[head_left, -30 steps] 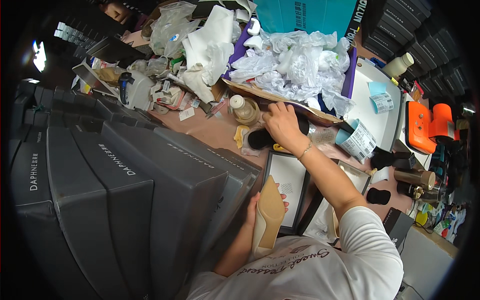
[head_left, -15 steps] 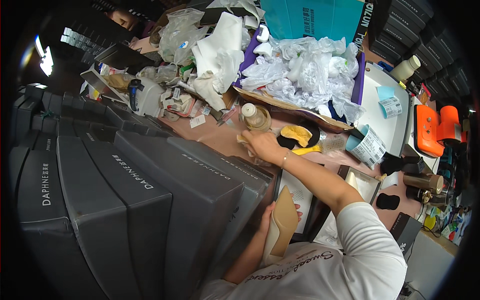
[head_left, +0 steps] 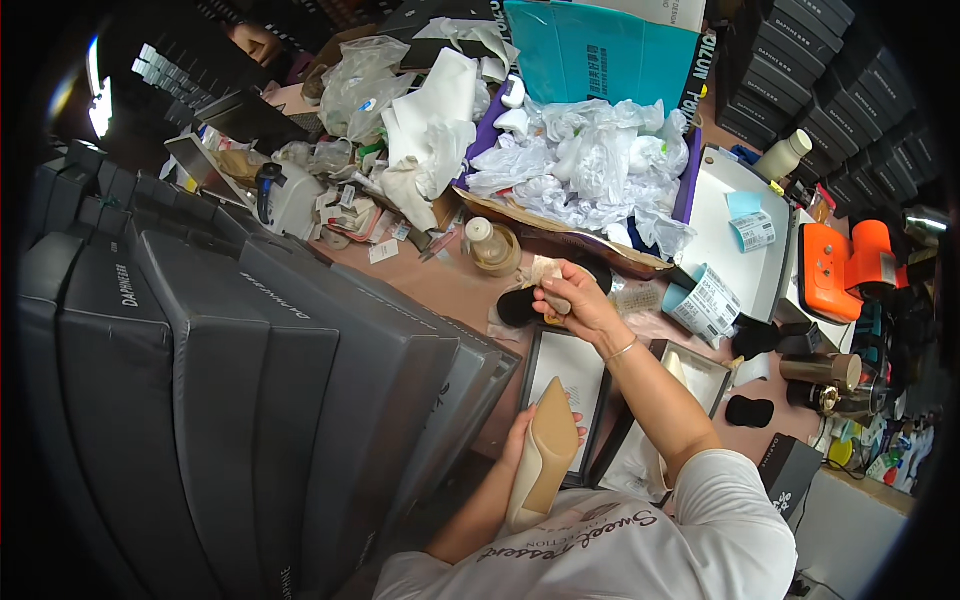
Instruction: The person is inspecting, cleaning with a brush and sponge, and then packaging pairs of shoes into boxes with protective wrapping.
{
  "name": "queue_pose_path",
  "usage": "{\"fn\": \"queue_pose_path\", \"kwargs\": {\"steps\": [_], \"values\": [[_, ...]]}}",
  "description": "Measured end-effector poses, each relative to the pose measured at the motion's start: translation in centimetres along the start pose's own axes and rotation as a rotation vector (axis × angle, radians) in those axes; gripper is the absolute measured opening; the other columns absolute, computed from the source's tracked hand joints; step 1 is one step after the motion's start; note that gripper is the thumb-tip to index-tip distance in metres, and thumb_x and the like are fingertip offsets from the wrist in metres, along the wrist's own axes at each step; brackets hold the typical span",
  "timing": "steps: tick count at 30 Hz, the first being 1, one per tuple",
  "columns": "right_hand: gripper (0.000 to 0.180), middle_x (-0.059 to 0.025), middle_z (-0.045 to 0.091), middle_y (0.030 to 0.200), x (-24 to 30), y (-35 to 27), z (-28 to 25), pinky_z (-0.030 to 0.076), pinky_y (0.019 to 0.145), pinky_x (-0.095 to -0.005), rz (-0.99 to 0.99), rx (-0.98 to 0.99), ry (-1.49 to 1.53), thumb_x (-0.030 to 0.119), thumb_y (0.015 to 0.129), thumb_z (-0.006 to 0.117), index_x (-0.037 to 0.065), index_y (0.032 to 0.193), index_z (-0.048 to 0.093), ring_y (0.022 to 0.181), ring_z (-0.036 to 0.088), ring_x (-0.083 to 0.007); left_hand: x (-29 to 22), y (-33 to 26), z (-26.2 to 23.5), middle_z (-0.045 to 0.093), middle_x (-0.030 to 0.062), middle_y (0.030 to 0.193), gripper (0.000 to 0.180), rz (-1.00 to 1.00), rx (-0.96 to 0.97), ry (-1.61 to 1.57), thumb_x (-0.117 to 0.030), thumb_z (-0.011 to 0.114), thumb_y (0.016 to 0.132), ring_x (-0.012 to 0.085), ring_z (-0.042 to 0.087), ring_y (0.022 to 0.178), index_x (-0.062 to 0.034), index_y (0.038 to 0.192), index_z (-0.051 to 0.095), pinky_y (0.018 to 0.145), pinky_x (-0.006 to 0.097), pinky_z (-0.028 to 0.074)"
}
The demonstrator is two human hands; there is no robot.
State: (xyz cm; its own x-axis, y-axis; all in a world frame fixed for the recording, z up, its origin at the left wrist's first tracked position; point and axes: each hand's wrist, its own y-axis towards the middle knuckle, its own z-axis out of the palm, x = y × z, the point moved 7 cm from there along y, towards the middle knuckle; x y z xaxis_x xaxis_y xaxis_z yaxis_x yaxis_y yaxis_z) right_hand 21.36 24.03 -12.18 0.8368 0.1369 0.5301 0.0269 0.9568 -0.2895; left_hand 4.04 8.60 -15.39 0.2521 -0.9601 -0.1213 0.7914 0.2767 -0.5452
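Observation:
My left hand (head_left: 516,440) is closed round a pale, pointed-toe shoe (head_left: 548,440), its tan sole turned up and its toe away from me. My right hand (head_left: 582,308) is raised over the table, its fingers pinched on a crumpled beige cloth (head_left: 546,272). A squat see-through bottle with a white cap (head_left: 492,248) stands just left of that hand. Beneath the hand lies a black sponge (head_left: 516,308); other pads behind it are mostly hidden. Nearer me is an open shoebox (head_left: 640,440) holding white paper and another pale shoe, partly behind my right forearm.
Dark grey shoeboxes (head_left: 380,400) stand in a row along the left. A purple-sided box (head_left: 688,180) at the back overflows with white crumpled plastic. To the right are a white tray (head_left: 712,245), a roll of labels (head_left: 710,305), an orange device (head_left: 835,275) and a black sponge pad.
My right hand has moved right and toward me, away from beside the bottle, with the beige cloth in its fingers. The left hand still holds the shoe, nearly unmoved. The view has shifted slightly.

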Motion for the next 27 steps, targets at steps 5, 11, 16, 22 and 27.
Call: {"fn": "queue_pose_path", "kwargs": {"steps": [5, 11, 16, 22, 27], "values": [[0.024, -0.0023, 0.065, 0.094, 4.2, 3.5, 2.5, 0.048, 0.071, -0.0230, -0.178, -0.043, -0.269, 0.018, 0.092, 0.062, 0.000, 0.107, 0.064, 0.079, 0.059, -0.0076, -0.4, -0.2, 0.3, 0.052, 0.0240, 0.123, 0.073, 0.027, 0.017, 0.027, -0.053, 0.044, 0.090, 0.0375, 0.056, 0.108, -0.0039, 0.142, 0.030, 0.094, 0.048, 0.046], [0.018, -0.0014, 0.064, 0.091, 1.8, -1.3, -0.8, 0.047, 0.071, -0.0216, -0.221, -0.133, -0.262, 0.016, 0.093, 0.059, 0.002, 0.104, 0.061, 0.079, 0.058, -0.0071, -2.8, -0.3, 3.2, 0.039, 0.0216, 0.138, 0.082, 0.193, 0.147, 0.000, -0.060, 0.048, 0.084, 0.0346, 0.054, 0.109, -0.0012, 0.139, 0.033, 0.090, 0.046, 0.048], [0.019, -0.0036, 0.064, 0.094, -2.4, -9.2, -3.1, 0.047, 0.075, -0.0230, -0.296, -0.220, -0.156, 0.016, 0.095, 0.056, 0.004, 0.108, 0.052, 0.083, 0.059, -0.0094, -3.3, 0.0, 4.1, 0.028, 0.0176, 0.147, 0.084, 0.263, 0.110, -0.007, -0.062, 0.048, 0.082, 0.0323, 0.053, 0.110, 0.0003, 0.137, 0.036, 0.084, 0.044, 0.052], [0.019, -0.0042, 0.062, 0.105, -5.1, -14.0, -3.9, 0.045, 0.084, -0.0265, -0.215, -0.280, -0.037, 0.016, 0.094, 0.056, 0.006, 0.110, 0.050, 0.095, 0.056, -0.0107, -3.0, 0.2, 4.5, 0.050, 0.0191, 0.126, 0.083, 0.216, 0.027, 0.091, -0.061, 0.048, 0.082, 0.0323, 0.059, 0.103, 0.0001, 0.137, 0.035, 0.083, 0.046, 0.053], [0.024, -0.0019, 0.060, 0.112, -5.0, -17.7, -5.9, 0.044, 0.089, -0.0285, 0.050, -0.273, 0.009, 0.017, 0.094, 0.057, 0.007, 0.115, 0.052, 0.100, 0.056, -0.0107, -3.4, 0.4, 4.4, 0.054, 0.0228, 0.115, 0.083, 0.241, -0.057, 0.234, -0.057, 0.053, 0.079, 0.0304, 0.059, 0.102, 0.0016, 0.135, 0.036, 0.083, 0.044, 0.053]]}}
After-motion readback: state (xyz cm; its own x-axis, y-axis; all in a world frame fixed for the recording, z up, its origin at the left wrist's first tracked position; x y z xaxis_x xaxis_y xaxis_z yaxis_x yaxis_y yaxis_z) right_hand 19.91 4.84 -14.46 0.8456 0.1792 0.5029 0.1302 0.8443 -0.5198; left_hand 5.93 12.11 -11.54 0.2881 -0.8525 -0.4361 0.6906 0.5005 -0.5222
